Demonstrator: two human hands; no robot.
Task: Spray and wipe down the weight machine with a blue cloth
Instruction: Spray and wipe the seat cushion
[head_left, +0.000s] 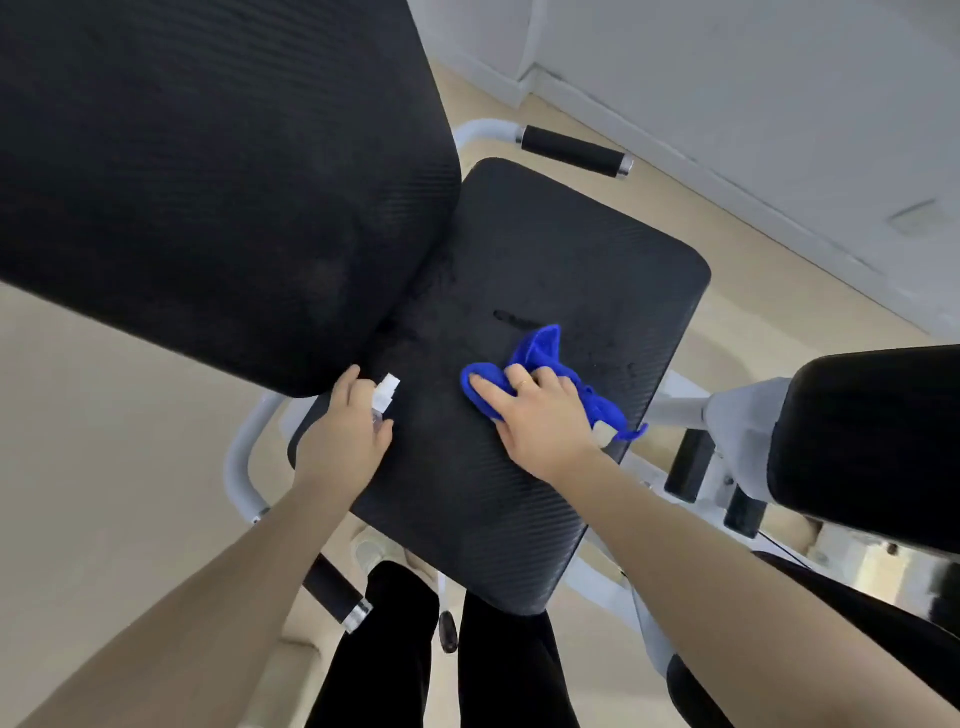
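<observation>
Beige gym floor, white wall behind, and the wiping is under way on the weight machine's seat pad (519, 467).

Right hand (540, 415) lies on the blue cloth (545, 358), fingers spread flat and thumb side tucked round the bunched cloth, pressing it to the textured black pad near the middle, where damp spots show. Left hand (343, 431) has its grip closed round a small clear spray bottle (383, 397), white nozzle up, at the pad's left edge just below the backrest pad (208, 171). Looks like the wipe step. Next I'd expect strokes across the near end of the seat, then spray for the backrest and the black foam handles (574, 150).
</observation>
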